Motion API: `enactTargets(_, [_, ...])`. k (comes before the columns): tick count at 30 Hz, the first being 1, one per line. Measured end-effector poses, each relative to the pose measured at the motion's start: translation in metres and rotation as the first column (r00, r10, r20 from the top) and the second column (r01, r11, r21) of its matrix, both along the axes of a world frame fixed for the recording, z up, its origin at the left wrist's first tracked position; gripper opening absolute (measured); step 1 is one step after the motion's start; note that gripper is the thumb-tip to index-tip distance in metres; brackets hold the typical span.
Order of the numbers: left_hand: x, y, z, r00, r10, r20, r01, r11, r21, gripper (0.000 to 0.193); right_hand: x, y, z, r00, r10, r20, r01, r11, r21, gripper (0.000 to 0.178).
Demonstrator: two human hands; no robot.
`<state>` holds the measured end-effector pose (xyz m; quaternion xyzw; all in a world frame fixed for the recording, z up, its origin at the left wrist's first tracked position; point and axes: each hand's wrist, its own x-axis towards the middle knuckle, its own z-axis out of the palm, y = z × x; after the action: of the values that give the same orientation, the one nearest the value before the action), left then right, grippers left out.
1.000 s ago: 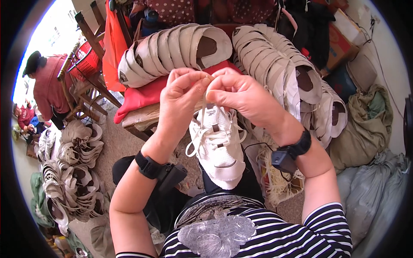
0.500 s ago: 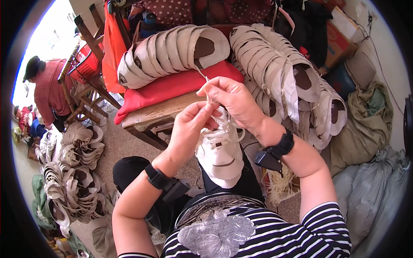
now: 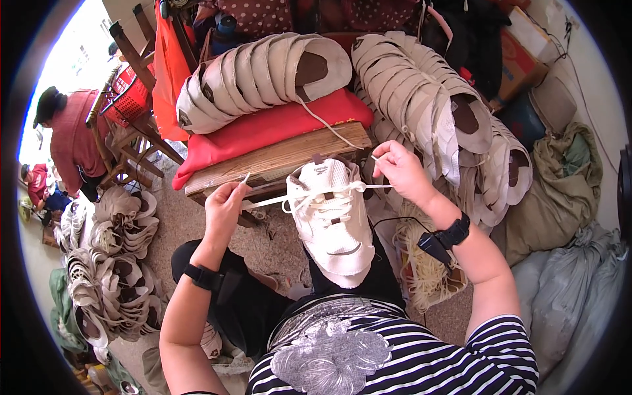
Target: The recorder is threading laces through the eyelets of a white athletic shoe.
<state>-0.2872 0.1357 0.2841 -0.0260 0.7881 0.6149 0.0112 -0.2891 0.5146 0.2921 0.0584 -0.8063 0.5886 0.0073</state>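
A white shoe upper point(image 3: 332, 227) lies over my thigh with its toe toward me. A pale shoelace point(image 3: 266, 200) is threaded through its eyelets and crosses near the tongue, with a small knot or loop at the right side. My left hand point(image 3: 224, 205) is closed, pinching one lace end left of the upper. On the other side my right hand point(image 3: 403, 172) pinches the other end between thumb and fingers. Both lace lengths stretch nearly straight out sideways. A separate loose lace point(image 3: 329, 125) trails from the stacked uppers onto the bench edge.
Ahead stands a wooden bench point(image 3: 283, 160) with a red cloth point(image 3: 263, 131) and a row of nested shoe uppers point(image 3: 263, 76). More stacked uppers point(image 3: 421, 92) are at its right. A bundle of laces point(image 3: 424, 263) hangs by my right knee. Heaped uppers point(image 3: 118, 276) and a person point(image 3: 76, 135) are at left.
My hands were together above the upper, fingering the lace. They have moved apart to left and right, drawing the lace out sideways and uncovering the tongue.
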Motion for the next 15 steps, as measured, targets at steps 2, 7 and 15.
enactTargets(2, [0.002,0.006,0.000,0.999,-0.012,0.053,0.013,1.000,-0.019,0.021,0.001,-0.009,0.005,0.999,0.025,0.047,-0.024,1.000,-0.006,0.007])
enactTargets(7, [0.011,0.039,0.013,0.984,-0.177,-0.009,0.177,0.979,0.102,0.021,0.010,-0.014,0.019,0.956,0.195,0.217,-0.161,0.973,-0.165,0.005])
enactTargets(15, [0.015,0.055,0.018,0.957,-0.266,0.114,0.258,0.963,0.083,0.020,0.014,-0.019,0.017,0.946,0.246,0.213,-0.196,0.954,-0.227,0.005])
